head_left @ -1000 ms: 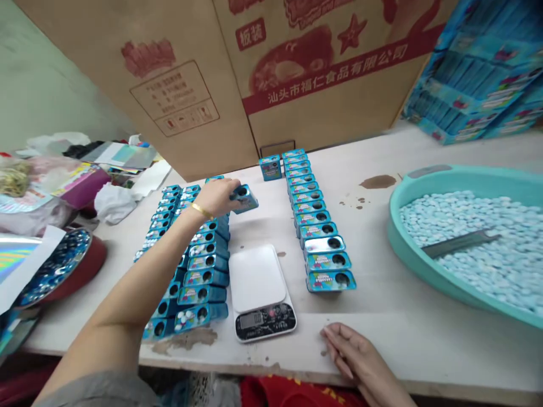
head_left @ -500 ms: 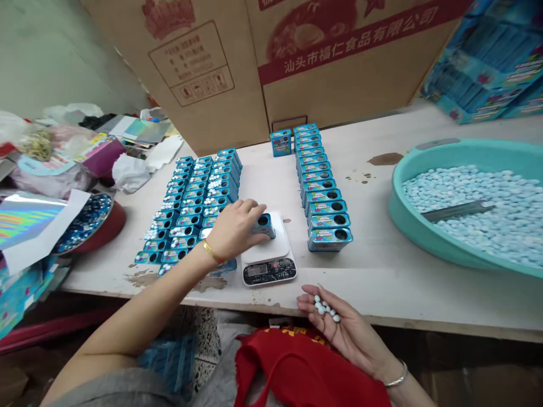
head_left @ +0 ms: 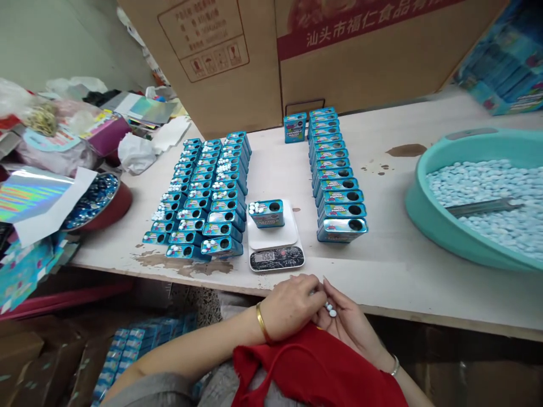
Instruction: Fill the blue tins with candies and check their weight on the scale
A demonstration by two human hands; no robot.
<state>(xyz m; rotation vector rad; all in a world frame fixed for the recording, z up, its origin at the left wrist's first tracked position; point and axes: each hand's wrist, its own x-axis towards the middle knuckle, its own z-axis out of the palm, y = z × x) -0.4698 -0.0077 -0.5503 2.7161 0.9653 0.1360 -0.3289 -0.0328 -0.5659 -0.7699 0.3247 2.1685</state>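
Small white-blue candies (head_left: 330, 310) lie in the cupped palm of my right hand (head_left: 354, 325), just in front of the table edge. My left hand (head_left: 292, 305) reaches over that palm with its fingers curled together. Its fingertips are among the candies, and what they pinch is hidden. On the white digital scale (head_left: 278, 260) stands a blue tin (head_left: 271, 217) with a round opening and a few candies on its top. Left of the scale are rows of similar blue tins (head_left: 220, 229), many with candies on top. Another row of tins (head_left: 341, 226) stands to the right.
A turquoise basin (head_left: 424, 209) full of candies, with a metal scoop (head_left: 479, 208) in it, is at the right. A large cardboard box (head_left: 339, 79) stands behind. On the left are a red bowl (head_left: 121, 206) of shiny blue pieces and plastic bags (head_left: 136, 154).
My left hand has let go of the tin on the scale and come back to my right palm. Candies now lie on that tin, and the view has shifted slightly.
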